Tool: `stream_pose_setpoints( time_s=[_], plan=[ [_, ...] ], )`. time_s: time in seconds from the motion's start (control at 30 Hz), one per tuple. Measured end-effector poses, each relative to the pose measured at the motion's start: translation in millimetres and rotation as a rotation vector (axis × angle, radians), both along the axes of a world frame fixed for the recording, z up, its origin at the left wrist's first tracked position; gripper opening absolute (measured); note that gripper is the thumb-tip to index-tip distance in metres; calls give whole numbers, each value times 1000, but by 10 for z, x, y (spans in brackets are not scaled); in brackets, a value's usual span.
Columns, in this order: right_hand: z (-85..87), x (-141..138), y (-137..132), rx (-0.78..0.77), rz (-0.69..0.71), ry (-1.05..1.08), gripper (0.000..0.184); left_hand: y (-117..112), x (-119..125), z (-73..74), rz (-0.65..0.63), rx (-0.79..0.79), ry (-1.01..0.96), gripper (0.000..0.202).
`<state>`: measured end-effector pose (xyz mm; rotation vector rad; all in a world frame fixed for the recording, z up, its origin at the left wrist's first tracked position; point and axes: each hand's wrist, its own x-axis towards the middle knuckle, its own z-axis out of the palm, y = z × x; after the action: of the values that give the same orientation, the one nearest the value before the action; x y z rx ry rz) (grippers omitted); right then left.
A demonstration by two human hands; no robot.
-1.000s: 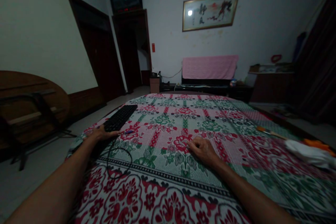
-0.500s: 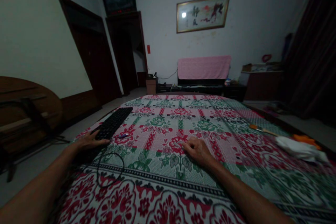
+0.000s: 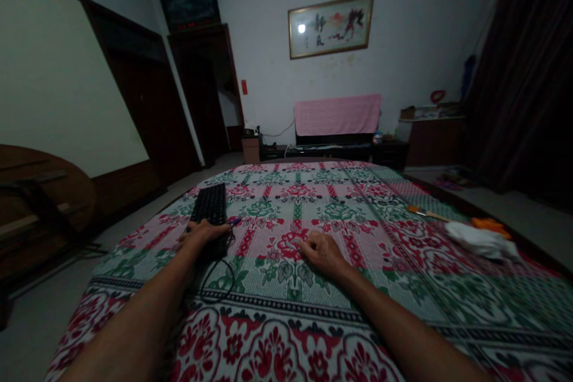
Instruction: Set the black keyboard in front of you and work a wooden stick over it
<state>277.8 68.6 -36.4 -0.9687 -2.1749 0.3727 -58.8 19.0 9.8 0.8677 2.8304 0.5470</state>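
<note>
My left hand [image 3: 202, 231] lies on the near end of a black keyboard [image 3: 209, 206], fingers curled over its edge. The keyboard rests on a table covered with a red, green and white floral cloth [image 3: 313, 310]. Its black cable [image 3: 215, 277] loops toward me on the cloth. A small blue-purple object [image 3: 234, 221] lies just right of the keyboard by my fingertips. My right hand [image 3: 320, 252] rests on the cloth near the middle, fingers loosely curled, nothing visible in it.
At the right side of the cloth lie a white rag [image 3: 478, 239], an orange thing [image 3: 489, 224] and a brush-like tool [image 3: 425, 212]. A folded wooden table [image 3: 40, 203] stands at the left. Behind are a pink-covered television [image 3: 338, 114], a dark doorway [image 3: 201, 101] and a framed picture [image 3: 330, 25].
My left hand has drawn the keyboard in from the table's left edge toward the middle and turned it to point away from me. The view has shifted right. My right hand stays put.
</note>
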Motion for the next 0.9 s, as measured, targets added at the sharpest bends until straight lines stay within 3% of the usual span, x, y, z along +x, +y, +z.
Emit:
stream_pose_setpoints(
  time_s=[0.2, 0.37, 0.5, 0.6, 0.77, 0.9],
  plan=[
    [-10, 4, 3, -3, -6, 11, 42, 226, 502, -39, 56, -33, -13, 96],
    [-23, -7, 17, 6, -6, 0, 46, 315, 681, 27, -63, -34, 15, 100],
    [-12, -13, 16, 10, -2, -3, 46, 279, 609, 130, -221, 10, -10, 102],
    [20, 6, -6, -6, -4, -19, 43, 190, 448, 147, -192, 118, -9, 86],
    [105, -18, -78, -48, 100, 38, 30, 74, 169, 16, -121, 218, 3, 66],
    [189, -295, -144, -168, 187, 80, 25, 52, 80, -95, -135, 250, 4, 53]
  ],
)
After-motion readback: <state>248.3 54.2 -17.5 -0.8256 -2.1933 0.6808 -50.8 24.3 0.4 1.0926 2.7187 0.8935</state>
